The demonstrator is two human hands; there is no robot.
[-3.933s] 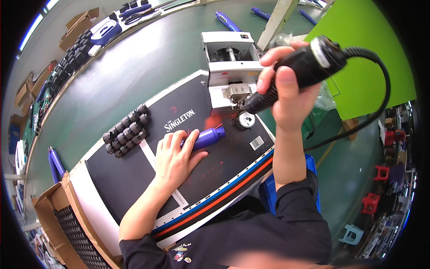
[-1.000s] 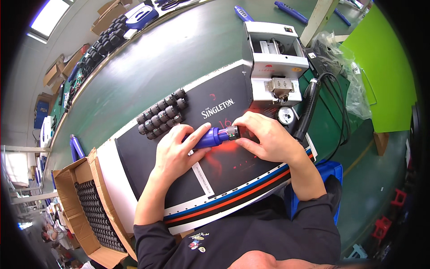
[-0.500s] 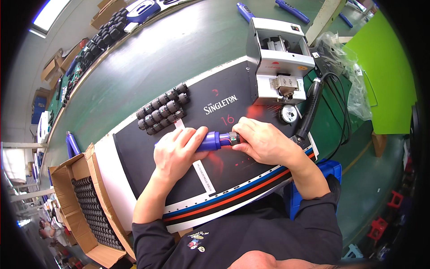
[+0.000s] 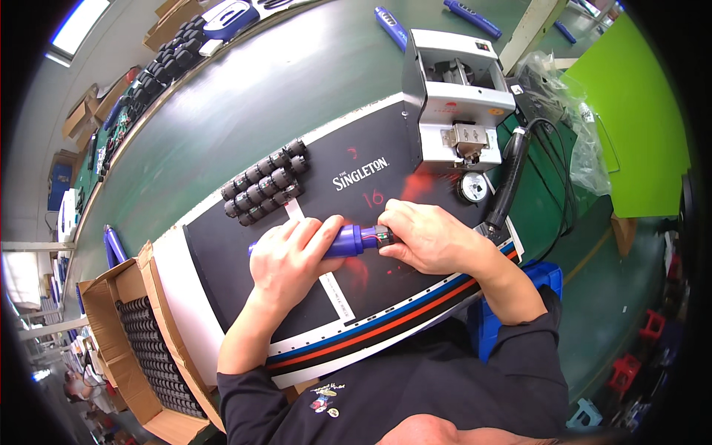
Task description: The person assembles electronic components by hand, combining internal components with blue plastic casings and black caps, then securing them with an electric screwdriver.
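Note:
My left hand [image 4: 285, 256] is wrapped around a blue plastic tube [image 4: 346, 242] held level above the dark mat. At the tube's right end, a narrower blue neck leads to a small black cylindrical end piece [image 4: 383, 236]. Thin red wire shows at the joint. My right hand [image 4: 429, 236] grips that end piece between thumb and fingers, which cover its far side. Beyond my left hand, several black ribbed cylinders [image 4: 265, 182] lie in rows on the mat [image 4: 311, 278].
A grey-white bench machine [image 4: 460, 104] stands at the back right, with a round dial-like piece [image 4: 473, 188] and a black cylindrical tool [image 4: 510, 178] with a cable nearby. On the left, a cardboard box [image 4: 165, 311] holds rows of black parts. Blue tubes [image 4: 473, 18] lie farther back.
The whole view has shifted slightly. My right thumb and fingers have moved a little around the black end piece; both hands keep hold.

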